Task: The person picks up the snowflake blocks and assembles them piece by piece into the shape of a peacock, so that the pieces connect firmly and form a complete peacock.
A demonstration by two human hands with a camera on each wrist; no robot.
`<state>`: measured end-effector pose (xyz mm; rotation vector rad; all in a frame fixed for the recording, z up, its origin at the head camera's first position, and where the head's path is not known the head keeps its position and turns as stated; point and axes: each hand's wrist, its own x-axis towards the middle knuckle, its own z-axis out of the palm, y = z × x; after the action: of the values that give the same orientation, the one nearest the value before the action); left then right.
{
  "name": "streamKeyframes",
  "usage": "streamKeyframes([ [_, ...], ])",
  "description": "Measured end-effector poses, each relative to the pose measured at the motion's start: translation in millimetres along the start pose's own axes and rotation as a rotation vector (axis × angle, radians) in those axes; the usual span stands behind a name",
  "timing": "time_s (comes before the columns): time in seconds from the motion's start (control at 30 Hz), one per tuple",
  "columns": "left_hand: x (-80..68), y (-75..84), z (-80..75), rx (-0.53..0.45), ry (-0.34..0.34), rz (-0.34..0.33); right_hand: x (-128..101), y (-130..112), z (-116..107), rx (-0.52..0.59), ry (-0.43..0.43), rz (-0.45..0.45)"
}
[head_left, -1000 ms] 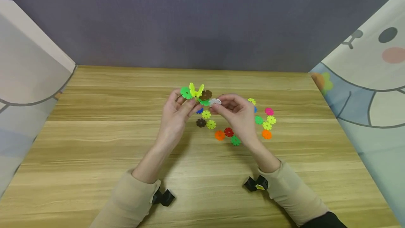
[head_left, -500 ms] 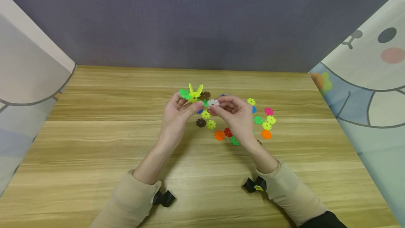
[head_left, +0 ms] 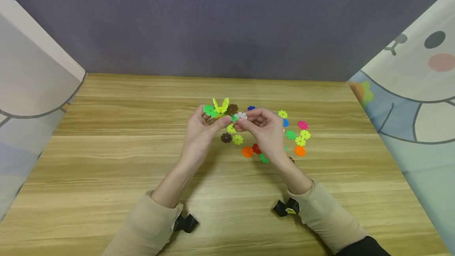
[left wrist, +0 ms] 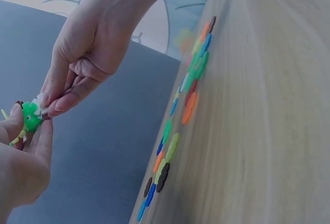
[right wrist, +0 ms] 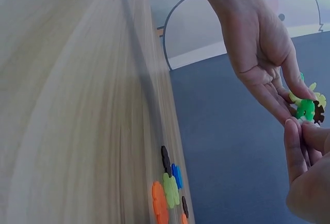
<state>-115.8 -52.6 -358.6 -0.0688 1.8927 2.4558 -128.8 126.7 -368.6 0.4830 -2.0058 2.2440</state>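
Above the wooden table (head_left: 106, 161), my left hand (head_left: 202, 129) pinches a small cluster of joined snowflake discs (head_left: 220, 110): green, yellow-green and brown pieces. My right hand (head_left: 261, 127) pinches a white disc (head_left: 241, 115) against the cluster's right side. In the left wrist view the green piece of the cluster (left wrist: 30, 116) sits between my left fingertips, with the white disc (left wrist: 38, 102) under my right fingers. The right wrist view shows the cluster (right wrist: 308, 108) between both hands.
Several loose discs lie on the table under and right of my hands: brown (head_left: 226, 138), yellow-green (head_left: 237, 140), orange (head_left: 247, 152), pink (head_left: 302, 125), green (head_left: 290, 134). Patterned fabric walls stand at both sides and a dark wall behind.
Both hands have drifted slightly right and down. The white disc has been brought tight against the cluster, which now sits lower between the fingertips.
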Motion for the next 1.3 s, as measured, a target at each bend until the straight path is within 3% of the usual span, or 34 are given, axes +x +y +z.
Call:
streamKeyframes([
  [0.27, 2.2, 1.6, -3.4, -0.004, -0.009, -0.022, 1, -1, -1, -0.016, -0.033, 0.009],
  [0.43, 3.7, 5.4, -9.1, 0.002, -0.017, 0.019, 5, -2, -5, -0.066, -0.079, 0.052],
  [0.7, 6.7, 12.6, -11.2, -0.077, 0.003, 0.071, 23, 1, -39, -0.143, -0.122, 0.097],
  [0.97, 6.6, 15.1, -12.0, -0.077, 0.001, 0.070, 45, 17, -78, -0.368, -0.182, 0.201],
  [1.3, 6.6, 14.0, -9.4, -0.104, -0.007, 0.065, 61, 34, -94, -0.749, -0.404, 0.243],
])
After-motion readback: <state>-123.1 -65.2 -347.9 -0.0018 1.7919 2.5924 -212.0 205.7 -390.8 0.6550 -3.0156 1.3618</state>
